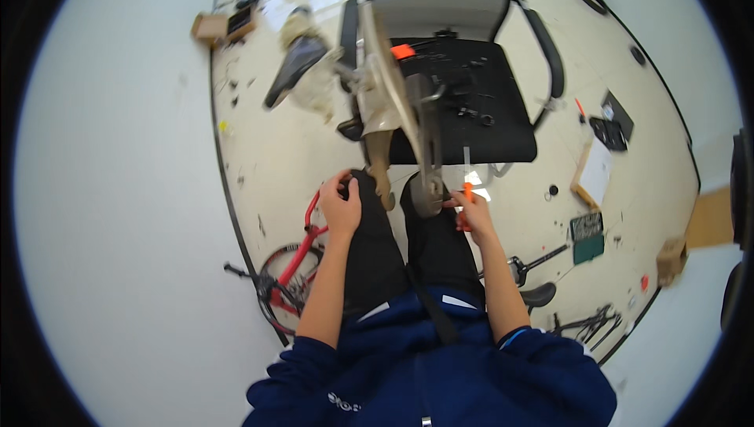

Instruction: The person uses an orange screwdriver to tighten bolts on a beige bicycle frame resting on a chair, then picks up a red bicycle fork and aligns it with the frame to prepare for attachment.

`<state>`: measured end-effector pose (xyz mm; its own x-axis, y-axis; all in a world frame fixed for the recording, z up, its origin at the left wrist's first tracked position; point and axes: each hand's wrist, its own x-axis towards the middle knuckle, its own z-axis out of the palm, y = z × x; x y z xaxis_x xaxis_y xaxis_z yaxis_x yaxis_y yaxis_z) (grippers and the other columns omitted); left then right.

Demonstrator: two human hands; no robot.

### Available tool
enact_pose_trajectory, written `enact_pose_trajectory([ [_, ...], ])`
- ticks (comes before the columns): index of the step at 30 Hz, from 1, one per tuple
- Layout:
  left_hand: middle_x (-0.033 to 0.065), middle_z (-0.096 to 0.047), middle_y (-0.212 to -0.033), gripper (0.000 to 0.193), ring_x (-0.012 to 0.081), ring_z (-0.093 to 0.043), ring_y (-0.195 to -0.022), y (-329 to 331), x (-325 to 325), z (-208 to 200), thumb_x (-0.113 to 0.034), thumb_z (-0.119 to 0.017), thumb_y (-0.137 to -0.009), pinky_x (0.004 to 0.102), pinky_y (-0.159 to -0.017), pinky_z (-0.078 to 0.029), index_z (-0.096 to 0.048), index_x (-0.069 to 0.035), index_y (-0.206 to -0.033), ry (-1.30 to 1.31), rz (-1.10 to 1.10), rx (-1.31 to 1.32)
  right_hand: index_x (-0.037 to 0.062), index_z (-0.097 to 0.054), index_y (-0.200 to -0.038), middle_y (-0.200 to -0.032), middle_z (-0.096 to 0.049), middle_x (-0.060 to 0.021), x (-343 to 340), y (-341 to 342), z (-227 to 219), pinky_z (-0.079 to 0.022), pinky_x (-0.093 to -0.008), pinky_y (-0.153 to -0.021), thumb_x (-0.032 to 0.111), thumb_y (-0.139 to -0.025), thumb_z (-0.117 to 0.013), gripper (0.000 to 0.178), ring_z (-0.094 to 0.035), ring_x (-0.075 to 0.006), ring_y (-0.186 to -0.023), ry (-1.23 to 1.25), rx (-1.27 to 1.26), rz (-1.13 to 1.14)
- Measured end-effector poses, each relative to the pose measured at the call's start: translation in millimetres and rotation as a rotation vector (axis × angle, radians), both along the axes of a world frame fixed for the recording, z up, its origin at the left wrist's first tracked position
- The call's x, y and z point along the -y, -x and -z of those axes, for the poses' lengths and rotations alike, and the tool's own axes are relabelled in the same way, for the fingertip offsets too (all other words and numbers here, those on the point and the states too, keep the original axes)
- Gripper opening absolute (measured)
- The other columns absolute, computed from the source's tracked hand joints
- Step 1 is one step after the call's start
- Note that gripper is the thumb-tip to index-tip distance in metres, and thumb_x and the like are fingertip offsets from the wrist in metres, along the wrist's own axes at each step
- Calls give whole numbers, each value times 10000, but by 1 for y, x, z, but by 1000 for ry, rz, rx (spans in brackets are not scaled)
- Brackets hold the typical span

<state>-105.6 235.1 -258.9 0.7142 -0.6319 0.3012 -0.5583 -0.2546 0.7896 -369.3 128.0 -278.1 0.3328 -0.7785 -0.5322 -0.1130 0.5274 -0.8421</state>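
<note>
Between my knees stands a blurred, upright, cream and bronze bicycle-like frame (382,105). A black saddle (297,70) with pale wrapping sticks out on its left side. Along the right side runs a long dark grey part (429,152) with a rounded lower end. My left hand (340,203) rests by my left knee, fingers loosely bent and thumb apart, with nothing visible in it. Beside the grey part's lower end, my right hand (473,215) is closed around an orange-handled tool (469,191) with a pale, flat blade pointing away from me. Its exact kind is unclear.
Ahead stands a black office chair (510,113) with small dark tools and an orange item (403,52) on its seat. A red bicycle (294,270) lies left. Rightward are a green tool case (587,248), a flat box (593,172), a saddle (539,295) and a carton (671,260).
</note>
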Motion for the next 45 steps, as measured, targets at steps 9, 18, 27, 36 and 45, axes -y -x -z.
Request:
enact_pose_trajectory([
  [9, 163, -727, -922, 255, 286, -704, -825, -100, -185, 113, -205, -653, -828, 372, -770, -541, -718, -11, -979, -168, -555, -279, 47, -566, -1118, -884, -664, -119, 3, 84, 41, -319, -234, -371, 362, -971, -557, 347, -399, -96, -378, -63, -137, 53],
  [18, 166, -724, -901, 247, 247, -698, -854, -123, -293, 146, -200, -639, -824, 349, -797, -526, -712, -2, -953, -232, -870, -393, 54, -570, -1135, -911, -661, -141, 21, 88, 60, -347, -225, -365, 355, -936, -614, 364, -452, -103, -419, -225, -64, 72],
  [27, 89, -695, -934, 209, 138, -646, -835, -69, -79, -12, -130, -597, -960, 271, -787, -512, -650, 37, -1074, 179, -83, -562, 98, -505, -823, -617, -495, -19, 9, -9, 27, -399, -291, -404, 340, -899, -662, 299, -487, -143, -444, -238, 200, 408],
  [36, 184, -627, -1196, 713, 235, -620, -1066, -7, 51, 21, -387, -746, -825, 338, -916, -485, -498, 80, -1303, -137, 208, -728, -47, -610, -897, -774, -666, -162, 111, -3, 7, -511, -431, -765, 306, -805, -687, 372, -665, -320, -791, 572, -514, 250],
  [45, 139, -615, -1148, 637, 230, -615, -1030, -7, 81, 57, -381, -707, -851, 374, -862, -476, -467, 2, -1300, -236, 292, -1148, -65, -148, -1504, -1352, -463, -279, 62, -66, -24, -392, -419, -1051, 359, -813, -746, 1007, -480, -368, -1261, 575, -184, 212],
])
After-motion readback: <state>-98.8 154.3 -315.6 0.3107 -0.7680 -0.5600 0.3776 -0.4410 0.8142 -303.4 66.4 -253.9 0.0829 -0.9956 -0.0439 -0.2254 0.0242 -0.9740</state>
